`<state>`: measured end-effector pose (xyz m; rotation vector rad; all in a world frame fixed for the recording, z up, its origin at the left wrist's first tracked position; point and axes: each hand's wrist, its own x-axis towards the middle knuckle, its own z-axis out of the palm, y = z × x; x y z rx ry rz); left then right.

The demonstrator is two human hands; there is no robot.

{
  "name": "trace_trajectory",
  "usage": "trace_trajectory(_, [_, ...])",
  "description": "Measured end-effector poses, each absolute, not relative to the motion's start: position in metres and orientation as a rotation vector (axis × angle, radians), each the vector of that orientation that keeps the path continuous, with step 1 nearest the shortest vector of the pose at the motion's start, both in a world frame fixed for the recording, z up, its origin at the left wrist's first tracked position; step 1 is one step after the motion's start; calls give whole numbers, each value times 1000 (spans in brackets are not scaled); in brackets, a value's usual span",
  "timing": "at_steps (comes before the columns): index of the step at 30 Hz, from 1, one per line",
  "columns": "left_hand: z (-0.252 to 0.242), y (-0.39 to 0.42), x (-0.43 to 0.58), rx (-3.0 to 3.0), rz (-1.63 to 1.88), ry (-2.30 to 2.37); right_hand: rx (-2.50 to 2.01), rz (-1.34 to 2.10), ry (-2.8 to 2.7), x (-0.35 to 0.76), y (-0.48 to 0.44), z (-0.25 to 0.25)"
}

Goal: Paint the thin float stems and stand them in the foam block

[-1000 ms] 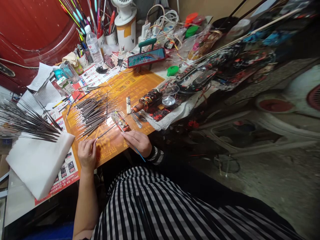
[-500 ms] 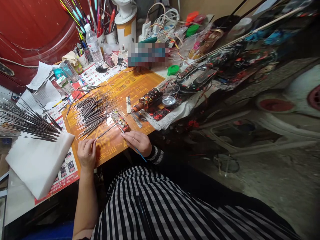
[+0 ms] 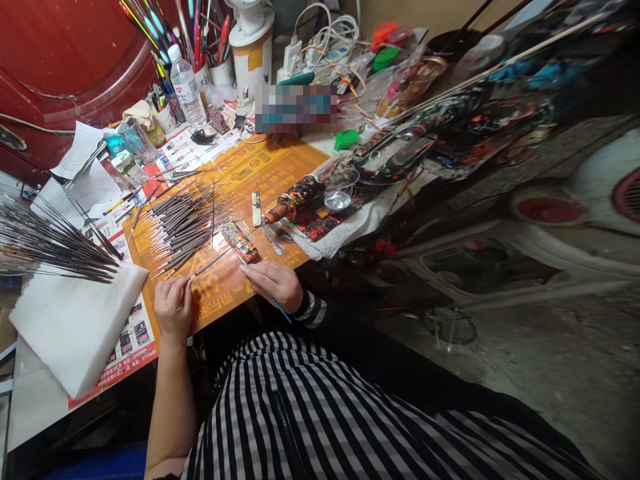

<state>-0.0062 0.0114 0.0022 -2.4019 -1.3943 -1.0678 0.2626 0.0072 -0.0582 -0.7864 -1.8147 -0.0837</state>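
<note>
My left hand (image 3: 173,307) is closed at the table's front edge. Between its fingertips is one end of a thin dark stick (image 3: 212,263), slender like a fishing float, pointing up to the right. My right hand (image 3: 275,283) pinches a thin blue-handled brush (image 3: 281,309), its handle slanting down below the palm. The brush's front end is close to a paint-stained block (image 3: 241,243); whether they touch I cannot tell. A pile of similar dark sticks (image 3: 187,223) lies just beyond my left hand on the orange table sheet (image 3: 280,160).
At left, many thin dark rods (image 3: 75,247) fan out above a white foam block (image 3: 75,327). A paint-crusted bottle (image 3: 303,193) and a clear cup (image 3: 338,200) stand right of the block. Farther back are a water bottle (image 3: 187,90) and a white power strip (image 3: 293,59).
</note>
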Motion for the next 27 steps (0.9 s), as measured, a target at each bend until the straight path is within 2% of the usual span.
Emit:
trace_trajectory(16, [2, 11, -5, -2401, -1064, -1462, -762, -63, -1766, 260, 2, -56])
trace_trajectory(27, [2, 6, 1, -2395, -1061, -1456, -567, 35, -1891, 205, -20, -53])
